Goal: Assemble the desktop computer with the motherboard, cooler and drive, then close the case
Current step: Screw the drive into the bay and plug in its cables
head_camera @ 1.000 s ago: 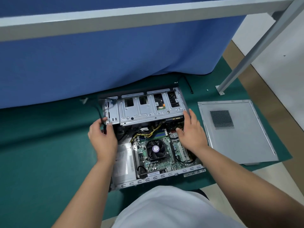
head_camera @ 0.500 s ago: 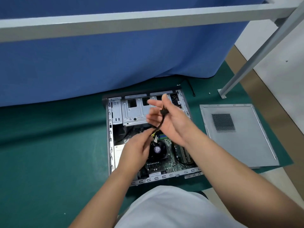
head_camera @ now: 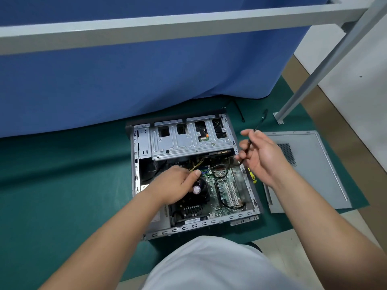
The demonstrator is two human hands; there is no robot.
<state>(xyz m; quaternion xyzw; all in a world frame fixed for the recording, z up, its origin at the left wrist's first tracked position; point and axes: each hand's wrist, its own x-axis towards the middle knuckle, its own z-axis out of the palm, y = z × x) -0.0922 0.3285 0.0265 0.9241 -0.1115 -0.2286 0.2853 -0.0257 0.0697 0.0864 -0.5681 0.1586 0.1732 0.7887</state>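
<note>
right hand pinches a black cable above the open case. left hand grips yellow wires beside the cooler.

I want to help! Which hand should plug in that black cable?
Probably the right hand: it already pinches the black cable above the case. The left hand is busy at the yellow wires.

— Item one, floor covering?
— Green mat, laid flat; its right edge stops short of a tan floor strip and pale flooring at the near right corner.

— Item two, backdrop?
— Blue cloth, hanging, its hem resting on the mat's far edge.

— Item three, furniture?
— Grey metal frame: one horizontal rail across the top, one slanted leg with a foot plate on the mat.

— Item four, wall?
— White wall, far right. Lighting even.
</note>
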